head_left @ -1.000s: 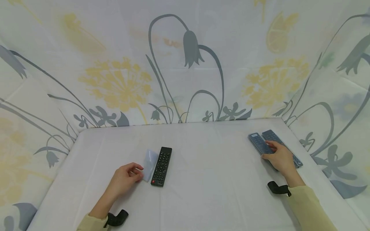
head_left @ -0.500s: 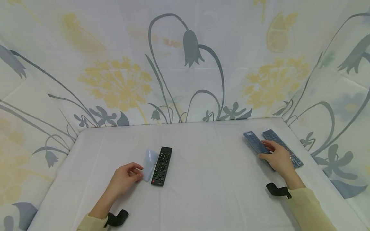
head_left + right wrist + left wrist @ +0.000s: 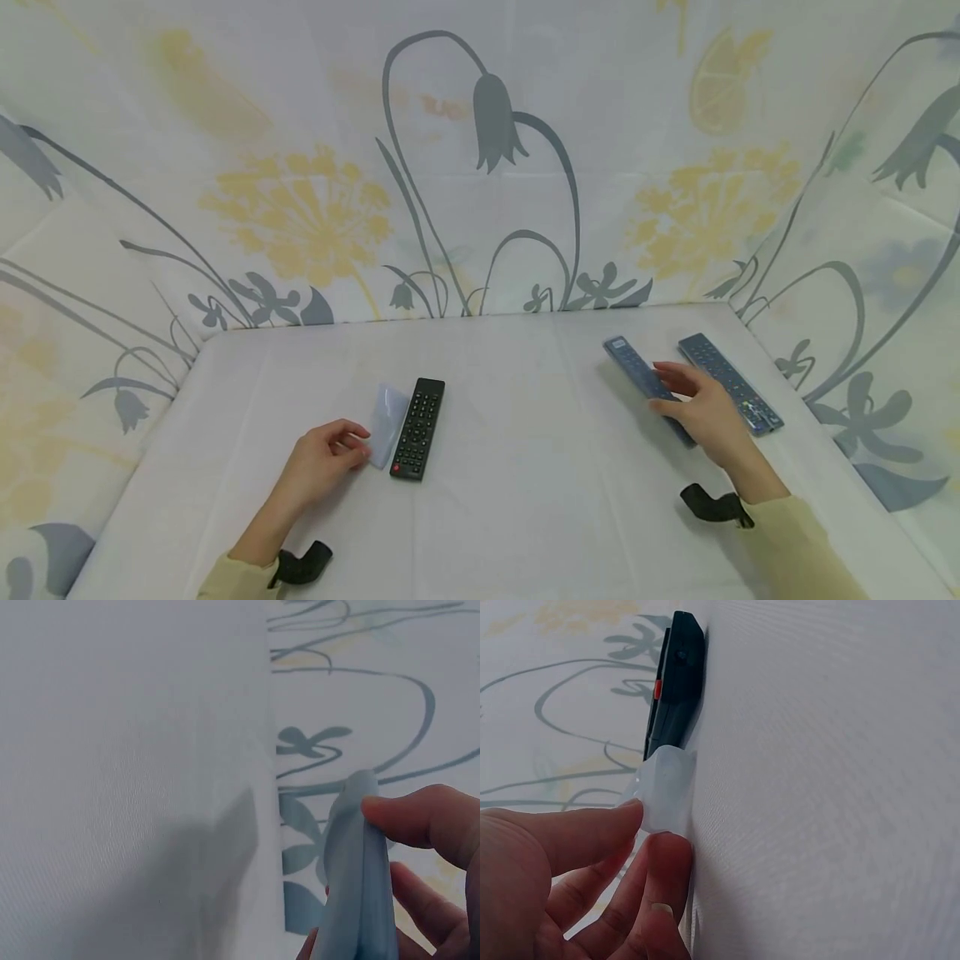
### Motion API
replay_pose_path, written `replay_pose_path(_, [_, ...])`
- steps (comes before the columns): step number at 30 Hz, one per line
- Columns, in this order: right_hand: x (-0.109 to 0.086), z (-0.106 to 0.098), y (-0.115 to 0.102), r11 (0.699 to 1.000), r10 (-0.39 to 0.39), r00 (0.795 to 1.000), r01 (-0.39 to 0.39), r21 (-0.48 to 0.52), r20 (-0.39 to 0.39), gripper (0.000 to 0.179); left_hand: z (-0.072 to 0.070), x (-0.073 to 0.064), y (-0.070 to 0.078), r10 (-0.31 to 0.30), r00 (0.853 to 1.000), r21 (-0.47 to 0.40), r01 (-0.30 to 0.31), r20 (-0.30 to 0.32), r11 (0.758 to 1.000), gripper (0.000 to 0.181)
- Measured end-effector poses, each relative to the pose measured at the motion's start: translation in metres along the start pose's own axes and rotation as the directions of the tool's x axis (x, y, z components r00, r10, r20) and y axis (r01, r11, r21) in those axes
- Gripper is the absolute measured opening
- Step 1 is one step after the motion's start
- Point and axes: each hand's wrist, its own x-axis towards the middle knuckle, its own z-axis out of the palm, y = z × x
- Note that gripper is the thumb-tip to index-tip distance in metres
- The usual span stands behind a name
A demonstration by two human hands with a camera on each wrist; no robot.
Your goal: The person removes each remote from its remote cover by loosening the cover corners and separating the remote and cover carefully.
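At the left of the head view, my left hand (image 3: 322, 462) pinches the near edge of a flat, translucent plastic sleeve (image 3: 387, 423). The left wrist view shows thumb and fingers at the crumpled end of that sleeve (image 3: 666, 787). Beside it lies a black remote control (image 3: 417, 429) with a red button. Over the right side of the table, my right hand (image 3: 708, 417) holds a blue-looking remote control (image 3: 636, 367) by its sides, raised and tilted. Thumb and fingers grip this remote (image 3: 356, 877) in the right wrist view.
Another blue-looking remote control (image 3: 723, 375) lies just right of my right hand, near the table's right edge. A white cloth covers the table (image 3: 517, 467). Flower-printed fabric (image 3: 510, 208) stands around the back and sides.
My right hand has lifted its remote off the table and carried it left, away from the other blue-looking remote. My left hand, the sleeve and the black remote stay put.
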Motion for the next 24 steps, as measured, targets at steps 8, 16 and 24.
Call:
replay_pose_path(8, [-0.002, 0.018, -0.001, 0.957, -0.091, 0.989, 0.054, 0.286, 0.116, 0.068, -0.001, -0.001, 0.001, -0.009, 1.000, 0.000, 0.009, 0.004, 1.000, 0.017])
replay_pose_path(16, [-0.004, 0.031, -0.008, 0.913, -0.136, 0.968, 0.039, 0.406, 0.212, 0.065, -0.001, -0.002, 0.003, -0.013, 1.000, -0.006, 0.013, -0.004, 1.000, 0.017])
replay_pose_path(24, [-0.005, 0.046, -0.016, 0.910, -0.161, 0.958, 0.050, 0.411, 0.238, 0.063, -0.002, -0.002, 0.004, 0.005, 1.000, -0.007, -0.005, -0.022, 1.000, 0.018])
